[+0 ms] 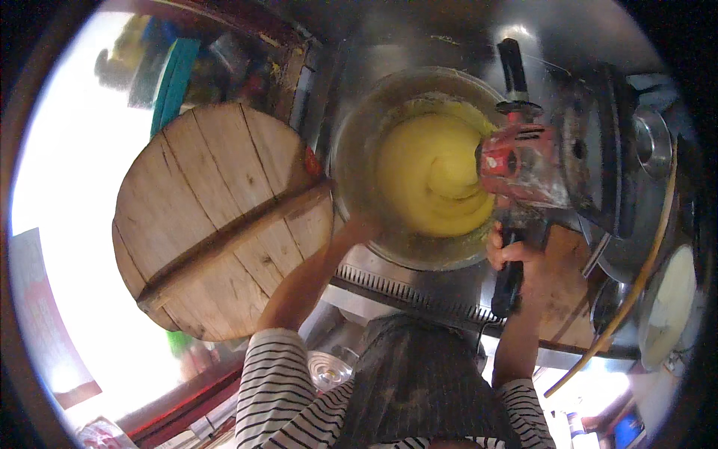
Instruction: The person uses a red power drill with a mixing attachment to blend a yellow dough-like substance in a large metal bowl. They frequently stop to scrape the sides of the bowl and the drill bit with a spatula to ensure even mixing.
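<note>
A big round metal pot (419, 260) holds thick yellow batter (419, 161), swirled into a fold near its middle. Over the pot's right side lies a red hand-held power mixer (523, 161) with black handles, its body smeared with pale residue. My right hand (517, 254) wraps around the mixer's near black handle. At the near left of the pot, my left hand (364, 227) is at the rim; its fingers are dim and blurred, so their grip does not show. The mixer's working end is hidden behind its body and the batter.
A round wooden plank lid (209, 165) with a crossbar stands left of the pot, beside my left forearm. To the right are a wooden board (565, 292), a long yellowish stick (628, 314), a metal bowl (652, 141) and a pale oval dish (668, 307).
</note>
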